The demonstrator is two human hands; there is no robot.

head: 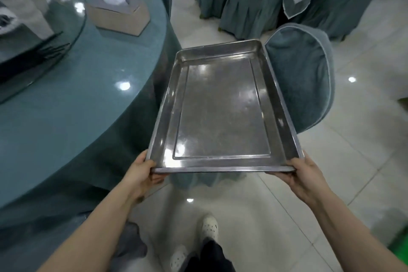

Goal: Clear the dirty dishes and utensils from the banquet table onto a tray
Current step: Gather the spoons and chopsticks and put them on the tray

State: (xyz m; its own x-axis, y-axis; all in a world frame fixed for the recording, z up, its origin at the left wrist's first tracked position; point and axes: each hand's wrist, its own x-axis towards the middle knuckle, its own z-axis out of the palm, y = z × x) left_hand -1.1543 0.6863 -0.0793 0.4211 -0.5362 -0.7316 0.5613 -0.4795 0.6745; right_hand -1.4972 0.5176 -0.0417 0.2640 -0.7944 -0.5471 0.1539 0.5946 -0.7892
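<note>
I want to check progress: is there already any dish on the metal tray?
No, the metal tray shows only its bare shiny bottom, while the left hand and right hand hold its near corners.

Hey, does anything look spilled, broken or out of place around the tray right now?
Nothing stands out. The metal tray is bare, gripped at its near corners by the left hand and right hand. The tissue box sits upright on the table.

My hands: two, left hand (141,173) and right hand (303,174)
My trays: one, tray (223,169)
My tissue boxes: one, tissue box (118,14)
</note>
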